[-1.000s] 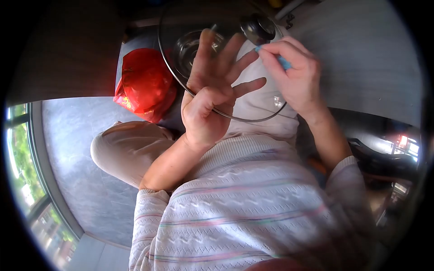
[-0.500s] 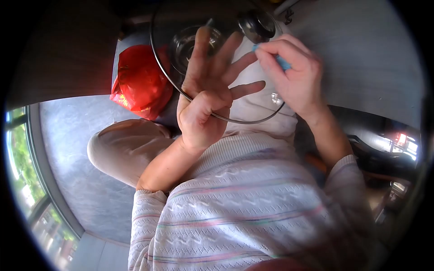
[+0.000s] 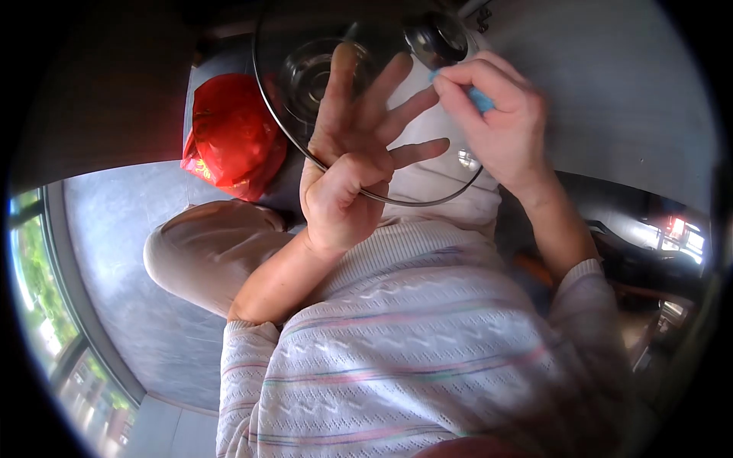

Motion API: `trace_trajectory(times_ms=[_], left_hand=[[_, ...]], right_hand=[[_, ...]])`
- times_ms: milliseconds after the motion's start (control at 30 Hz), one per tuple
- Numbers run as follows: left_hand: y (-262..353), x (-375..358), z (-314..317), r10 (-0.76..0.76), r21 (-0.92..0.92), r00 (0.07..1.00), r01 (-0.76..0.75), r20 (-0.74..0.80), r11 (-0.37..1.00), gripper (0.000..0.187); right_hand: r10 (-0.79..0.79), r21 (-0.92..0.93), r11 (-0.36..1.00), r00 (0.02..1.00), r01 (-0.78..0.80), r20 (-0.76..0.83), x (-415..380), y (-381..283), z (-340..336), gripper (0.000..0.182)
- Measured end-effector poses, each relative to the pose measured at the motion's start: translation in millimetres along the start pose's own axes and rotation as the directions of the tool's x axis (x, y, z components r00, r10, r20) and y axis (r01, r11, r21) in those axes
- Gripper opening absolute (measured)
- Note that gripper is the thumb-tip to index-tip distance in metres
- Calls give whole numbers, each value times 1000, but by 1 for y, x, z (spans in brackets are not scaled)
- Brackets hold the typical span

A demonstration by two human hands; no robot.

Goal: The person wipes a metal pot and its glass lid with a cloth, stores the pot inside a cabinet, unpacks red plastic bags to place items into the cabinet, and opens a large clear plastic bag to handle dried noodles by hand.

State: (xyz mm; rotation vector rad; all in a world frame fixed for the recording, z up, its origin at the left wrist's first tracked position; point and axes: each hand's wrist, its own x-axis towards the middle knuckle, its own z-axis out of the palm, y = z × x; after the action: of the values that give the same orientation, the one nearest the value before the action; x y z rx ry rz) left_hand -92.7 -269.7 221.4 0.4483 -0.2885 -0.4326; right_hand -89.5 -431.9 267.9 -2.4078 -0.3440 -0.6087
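Observation:
A clear glass pot lid (image 3: 412,204) with a thin metal rim and a black knob (image 3: 435,40) is held over my lap. My left hand (image 3: 347,172) grips its near edge, the thumb bent over the rim and the four fingers spread out behind the glass. In my right hand (image 3: 500,114) is a light-blue cloth (image 3: 479,99), pinched between thumb and fingers and mostly hidden by them. Those fingertips are at the right part of the lid, just below the knob. A round metal dish (image 3: 305,80) shows through the glass behind my left fingertips.
A red plastic bag (image 3: 233,137) lies left of the lid, close to its rim. Grey floor (image 3: 114,252) spreads out at the left beside a window (image 3: 50,298). A grey panel (image 3: 618,99) fills the upper right, with dark shiny things below it.
My right hand has shifted very slightly, still pinching the cloth at the lid. The lid has tilted a little, and my left hand keeps its grip.

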Motion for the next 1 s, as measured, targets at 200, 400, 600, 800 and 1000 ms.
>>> trace_trajectory(times_ms=[200, 400, 600, 800, 1000], left_hand=[[-4, -2, 7, -33, -2, 999, 33, -23, 999, 85], [-2, -3, 3, -26, 1, 1000, 26, -17, 1000, 85], [-4, -3, 6, -11, 8, 1000, 11, -21, 1000, 86], [-1, -2, 2, -24, 5, 999, 24, -30, 1000, 85], [0, -2, -1, 3, 30, 1000, -3, -11, 1000, 85]], right_hand=[[31, 28, 999, 999, -32, 4, -5, 10, -8, 8], [105, -9, 994, 994, -105, -6, -11, 15, -8, 8], [-8, 4, 1000, 1000, 8, 13, 0, 0, -4, 8], [139, -41, 989, 990, -139, -1, -11, 25, -11, 7], [6, -1, 1000, 1000, -6, -10, -2, 8, 2, 8]])
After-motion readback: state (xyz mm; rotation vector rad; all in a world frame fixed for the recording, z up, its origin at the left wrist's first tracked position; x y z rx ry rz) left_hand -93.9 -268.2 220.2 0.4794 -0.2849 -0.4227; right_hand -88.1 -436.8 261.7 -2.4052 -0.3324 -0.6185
